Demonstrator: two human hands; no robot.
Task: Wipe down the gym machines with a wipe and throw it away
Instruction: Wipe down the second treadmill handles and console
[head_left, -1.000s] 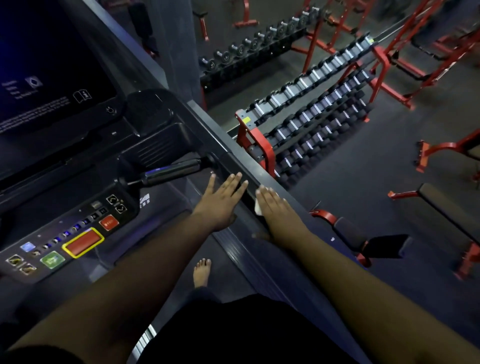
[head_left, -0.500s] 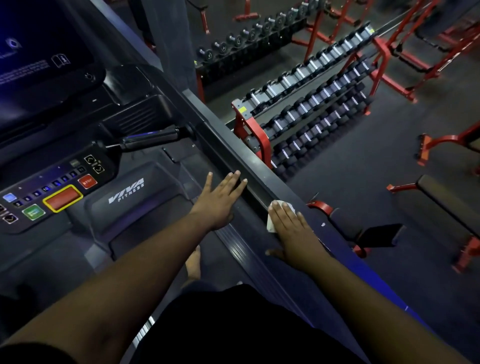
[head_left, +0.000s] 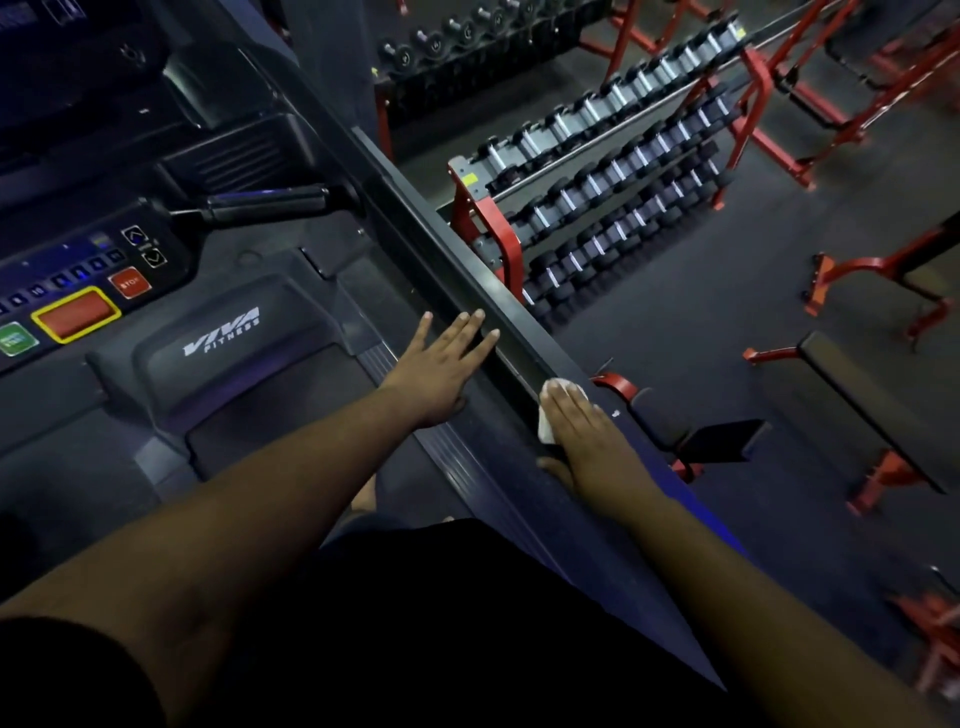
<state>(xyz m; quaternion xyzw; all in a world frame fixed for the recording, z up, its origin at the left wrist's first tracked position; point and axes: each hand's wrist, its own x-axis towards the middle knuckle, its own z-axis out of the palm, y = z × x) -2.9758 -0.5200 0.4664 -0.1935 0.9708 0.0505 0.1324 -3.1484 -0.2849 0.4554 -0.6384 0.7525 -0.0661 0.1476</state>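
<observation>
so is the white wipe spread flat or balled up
Flat: the white wipe lies pressed under the right hand on the dark side rail.

A single head-worn wide-angle view looks steeply down and forward from close above the treadmill's right side rail (head_left: 441, 260), with the dumbbell rack (head_left: 613, 171) far right.

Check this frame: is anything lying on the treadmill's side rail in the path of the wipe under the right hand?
Nothing visible lies on it. The right hand presses the wipe flat on the side rail, which runs bare ahead to the console. The left hand rests beside the rail's inner edge, fingertips at it, not across the top.
</observation>
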